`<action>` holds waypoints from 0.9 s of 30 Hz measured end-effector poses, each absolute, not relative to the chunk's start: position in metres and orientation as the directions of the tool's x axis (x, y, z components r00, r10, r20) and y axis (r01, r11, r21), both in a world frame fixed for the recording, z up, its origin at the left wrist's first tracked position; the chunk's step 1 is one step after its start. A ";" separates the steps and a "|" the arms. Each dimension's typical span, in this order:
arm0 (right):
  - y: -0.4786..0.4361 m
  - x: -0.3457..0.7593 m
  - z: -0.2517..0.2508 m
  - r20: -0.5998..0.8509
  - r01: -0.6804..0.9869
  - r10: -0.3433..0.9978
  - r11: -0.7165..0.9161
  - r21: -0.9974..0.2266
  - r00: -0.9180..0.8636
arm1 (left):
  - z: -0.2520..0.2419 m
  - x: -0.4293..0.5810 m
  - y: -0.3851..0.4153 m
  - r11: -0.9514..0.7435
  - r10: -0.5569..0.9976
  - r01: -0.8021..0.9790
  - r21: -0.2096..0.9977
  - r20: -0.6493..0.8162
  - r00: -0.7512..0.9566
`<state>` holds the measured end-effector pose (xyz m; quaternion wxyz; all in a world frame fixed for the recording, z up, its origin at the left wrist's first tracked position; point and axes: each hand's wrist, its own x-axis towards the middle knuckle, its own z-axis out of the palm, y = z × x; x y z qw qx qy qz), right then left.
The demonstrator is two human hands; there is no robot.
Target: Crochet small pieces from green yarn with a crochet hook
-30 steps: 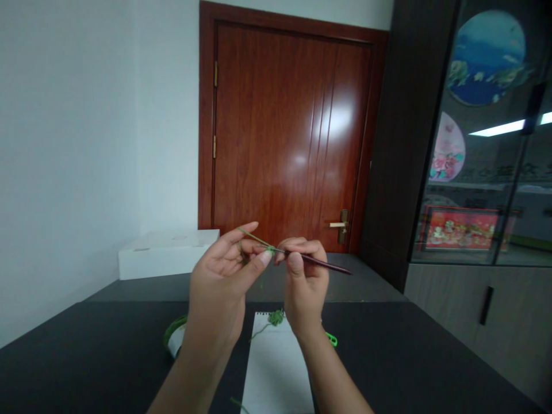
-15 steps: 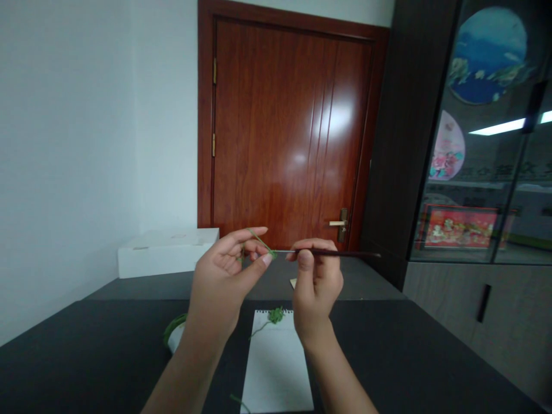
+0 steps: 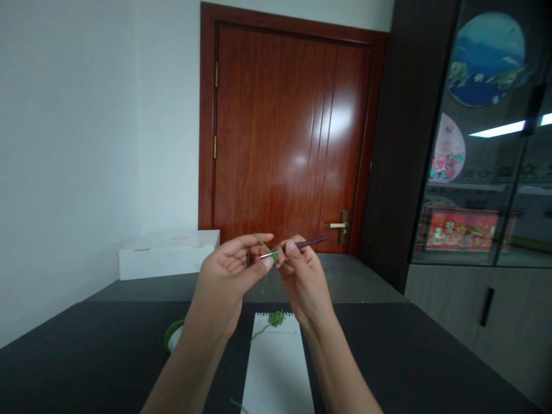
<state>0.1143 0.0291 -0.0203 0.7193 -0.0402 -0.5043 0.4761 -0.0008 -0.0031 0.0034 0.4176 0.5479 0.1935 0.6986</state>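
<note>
My left hand (image 3: 233,267) pinches a small bit of green yarn (image 3: 275,258) between thumb and fingers. A strand of it runs up over the raised index finger, and a short tail hangs below. In my right hand (image 3: 304,270) is a crochet hook (image 3: 313,242) with a dark handle, held in closed fingers. Its metal shaft points left and passes across the yarn at my left fingertips. The two hands meet above the table, their fingertips almost touching. How the yarn loops around the hook is too small to make out.
Below the hands, a spiral notepad (image 3: 278,362) lies on the black table (image 3: 371,356), with a small green crocheted piece (image 3: 276,318) at its top edge. A green yarn ball (image 3: 172,333) is partly behind my left forearm. A white box (image 3: 168,253) stands at the back left.
My right hand has moved left, close to my left hand. The hook has slid further left across the yarn and its handle end now tilts upward. My left hand has barely moved.
</note>
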 end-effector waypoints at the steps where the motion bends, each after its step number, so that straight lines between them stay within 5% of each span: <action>1: 0.029 0.113 -0.021 0.715 -0.623 0.696 0.590 -0.513 0.070 | 0.003 -0.001 -0.003 -0.580 0.794 -0.369 0.726 0.606 -0.055; 4: 0.029 0.115 -0.024 0.837 -0.422 0.504 0.820 -0.385 0.215 | 0.004 0.000 -0.005 -0.591 0.791 -0.355 0.724 0.607 -0.077; 6: 0.029 0.121 -0.027 0.933 -0.122 0.263 0.963 -0.240 0.244 | 0.005 0.000 -0.008 -0.592 0.791 -0.362 0.720 0.605 -0.090; 9: 0.029 0.131 -0.033 0.987 0.313 -0.079 0.949 0.032 0.139 | 0.003 0.000 -0.010 -0.525 0.817 -0.445 0.726 0.576 -0.024; 11: 0.031 0.132 -0.036 0.976 0.392 -0.183 0.912 0.123 0.119 | 0.002 -0.001 -0.009 -0.383 0.846 -0.532 0.755 0.519 0.126; 13: 0.032 0.127 -0.037 0.965 0.295 -0.177 0.949 0.115 0.193 | 0.000 -0.002 -0.007 -0.219 0.846 -0.587 0.779 0.452 0.285; 18: 0.027 0.108 -0.030 0.869 -0.319 0.238 0.943 -0.099 0.433 | 0.001 -0.008 -0.001 -0.133 0.830 -0.630 0.765 0.434 0.351; 22: 0.020 0.107 -0.024 0.826 -0.632 0.476 0.749 -0.199 0.303 | 0.003 -0.011 0.000 -0.130 0.813 -0.628 0.767 0.445 0.376; 27: 0.021 0.110 -0.022 0.787 -0.753 0.606 0.571 -0.327 0.118 | 0.001 -0.011 0.001 -0.326 0.811 -0.547 0.771 0.525 0.258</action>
